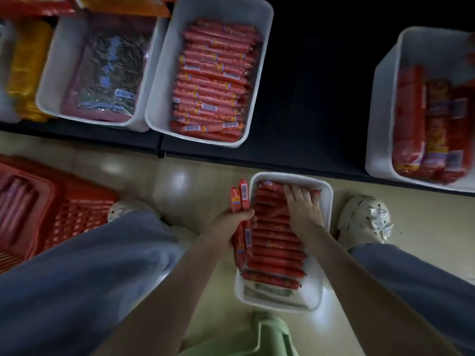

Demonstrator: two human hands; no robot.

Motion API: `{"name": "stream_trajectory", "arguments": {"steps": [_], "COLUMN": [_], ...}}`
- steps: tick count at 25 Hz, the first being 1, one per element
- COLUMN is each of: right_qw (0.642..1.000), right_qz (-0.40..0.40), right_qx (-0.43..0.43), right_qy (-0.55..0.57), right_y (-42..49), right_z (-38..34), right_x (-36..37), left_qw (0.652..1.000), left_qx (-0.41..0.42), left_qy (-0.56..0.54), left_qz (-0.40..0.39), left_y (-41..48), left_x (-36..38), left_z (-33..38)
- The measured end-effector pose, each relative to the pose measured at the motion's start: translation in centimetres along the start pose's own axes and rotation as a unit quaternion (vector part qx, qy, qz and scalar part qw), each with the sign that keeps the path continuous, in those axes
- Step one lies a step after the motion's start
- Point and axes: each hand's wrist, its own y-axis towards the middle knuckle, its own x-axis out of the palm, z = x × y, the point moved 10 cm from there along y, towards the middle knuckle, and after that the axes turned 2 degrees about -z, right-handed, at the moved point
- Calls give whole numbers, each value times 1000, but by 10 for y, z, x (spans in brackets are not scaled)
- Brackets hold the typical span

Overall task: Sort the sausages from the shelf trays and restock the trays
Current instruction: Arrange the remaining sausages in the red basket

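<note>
Left hand (232, 224) grips a bundle of sausages (240, 201); right hand (304, 209) rests flat, fingers straight, on sausages in the near tray (325, 201).

Right tray (383, 104) ran off the right edge. Its packs (421, 129) were motion-blurred, print unreadable. Basket (77, 214) was cut by the left edge, its contents only pink smears. Yellow packs (28, 65) at far left were too blurred to identify. Orange pack (123, 6) was cropped by the top edge. Right hand (304, 211) lay flat over some sausages (272, 242) in the floor tray (325, 222), hiding them. Left hand (228, 227) gripped a bundle (243, 196); its fingertips were hidden behind it, count unclear. Label (270, 291) at the floor tray's near end was unreadable. Green object (272, 335) was cut by the bottom edge, type unknown. Left shoe (120, 210) was mostly under the trouser leg (90, 265).
</note>
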Motion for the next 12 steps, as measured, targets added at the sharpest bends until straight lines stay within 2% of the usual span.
{"name": "stream_trajectory", "arguments": {"steps": [2,4,6,7,9,12], "right_qw": [996,970,904,881,880,890], "right_qz": [43,69,0,-44,-84,-103], "right_qx": [-24,-56,-86,-97,-79,-32], "right_qy": [77,228,420,462,460,444], "right_y": [-12,-28,-45,-53,-62,-61], "right_z": [-4,-12,-30,-41,-48,-31], "right_x": [-14,-26,-23,-16,-5,10], "left_qw": [1000,1000,999,996,988,987], "left_qx": [-3,1,-9,-23,-49,-71], "left_qy": [-14,-18,-39,-66,-106,-93], "left_qz": [-2,5,-26,-58,-103,-110], "left_y": [6,12,13,12,13,20], "left_x": [5,10,25,35,48,50], "left_z": [-7,-12,-17,-20,-28,-43]}}
